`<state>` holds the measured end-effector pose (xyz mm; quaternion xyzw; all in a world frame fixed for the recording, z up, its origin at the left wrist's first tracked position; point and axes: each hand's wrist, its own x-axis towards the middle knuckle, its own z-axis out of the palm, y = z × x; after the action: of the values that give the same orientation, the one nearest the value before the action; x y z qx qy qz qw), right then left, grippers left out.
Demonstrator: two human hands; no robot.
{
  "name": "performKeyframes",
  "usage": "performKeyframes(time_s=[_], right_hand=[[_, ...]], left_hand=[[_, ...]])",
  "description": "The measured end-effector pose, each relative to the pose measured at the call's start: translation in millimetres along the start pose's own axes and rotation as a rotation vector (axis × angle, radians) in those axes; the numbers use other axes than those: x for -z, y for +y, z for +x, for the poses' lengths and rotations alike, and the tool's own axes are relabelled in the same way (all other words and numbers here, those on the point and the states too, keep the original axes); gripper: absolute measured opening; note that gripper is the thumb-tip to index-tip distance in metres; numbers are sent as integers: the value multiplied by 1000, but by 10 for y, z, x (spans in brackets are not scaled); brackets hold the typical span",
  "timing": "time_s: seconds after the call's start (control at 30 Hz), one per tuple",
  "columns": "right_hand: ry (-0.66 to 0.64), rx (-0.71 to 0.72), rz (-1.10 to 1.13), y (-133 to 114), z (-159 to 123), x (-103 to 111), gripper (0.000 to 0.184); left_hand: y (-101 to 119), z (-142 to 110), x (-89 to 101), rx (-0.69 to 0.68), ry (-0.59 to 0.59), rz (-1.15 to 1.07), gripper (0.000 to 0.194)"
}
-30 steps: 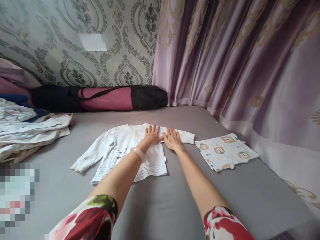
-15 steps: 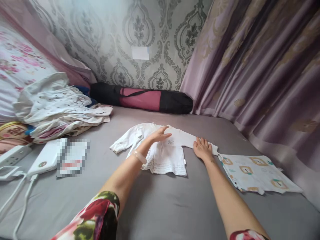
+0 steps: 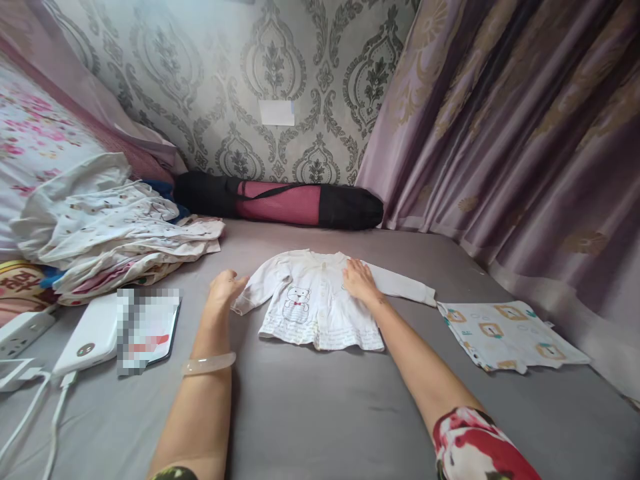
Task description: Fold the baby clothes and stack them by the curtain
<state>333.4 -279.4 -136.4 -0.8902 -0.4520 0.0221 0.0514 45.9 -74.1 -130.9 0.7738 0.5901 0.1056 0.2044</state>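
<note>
- Lying front up on the grey sheet (image 3: 320,413), the white shirt (image 3: 327,320) sits midway across my view, collar towards the wall (image 3: 200,80), both sleeves spread outward.
- I record a bear print (image 3: 297,305) with a red bow on the shirt front, buttons down the middle, and small lettering along the hem.
- Right hand (image 3: 360,281): laid palm down on the upper chest of the shirt, near the shoulder; fingers extended and slightly parted, nothing grasped.
- Left hand (image 3: 225,288): at the cuff of the other sleeve, thumb stretched towards the cloth. The fingers are partly hidden from me; I cannot establish how far they are curled, or whether they have hold of the cuff.
- I note a pale bangle (image 3: 209,364) on the left wrist and a flowered sleeve (image 3: 480,443) on the right arm.
- A flat, folded cloth (image 3: 515,337) with orange animal faces lies just beside the shirt's cuff on the right-hand side.
- To the left I find a heap of clothes (image 3: 125,227); nearer, a white power bank (image 3: 87,337) with a cable (image 3: 55,413) plugged in, beside a phone (image 3: 163,337) whose face is blurred out.
- A long black and pink bag (image 3: 280,203) rests along the wall; purple curtains (image 3: 475,120) hang to the right.
</note>
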Motion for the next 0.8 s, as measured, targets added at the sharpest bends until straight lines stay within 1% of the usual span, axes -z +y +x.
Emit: performKeyframes(time_s=[0.07,0.13,0.23,0.33,0.43,0.5,0.53,0.57,0.6,0.67,0.73,0.77,0.8], right_hand=[[-45,-7,29,-215,111,-79,59],[-43,-49,42,-324,211,-148,62],[6,-101,47,-342,305,-223,65],[9,-114,46,-299,338,-255,65],[-30,-119,51,-281,352,-229,65],[-42,-145,45,-323,359,-189,65],[-27,-150,33,-370,361,-170,63],[2,-131,20,-436,362,-156,61],[36,-79,12,-521,363,-151,58],[71,99,26,-740,372,-167,55],[32,260,69,-982,403,-214,56],[-2,291,91,-1093,430,-243,56],[-32,290,110,-1189,464,-274,55]], left_hand=[[-33,-11,11,0,-34,7,36],[-50,-38,59,5,-73,5,37],[-53,-86,164,9,-153,-13,36],[-29,-124,238,13,-247,-12,31],[-1,-144,254,32,-317,2,29],[3,-148,245,42,-348,-18,33],[-2,-149,237,47,-364,-37,35],[-10,-147,229,52,-380,-60,36],[-20,-145,220,59,-393,-84,38],[-45,-137,201,72,-410,-125,38],[-68,-128,182,81,-419,-143,36],[-78,-124,175,76,-415,-145,34],[-85,-121,170,61,-414,-150,33]])
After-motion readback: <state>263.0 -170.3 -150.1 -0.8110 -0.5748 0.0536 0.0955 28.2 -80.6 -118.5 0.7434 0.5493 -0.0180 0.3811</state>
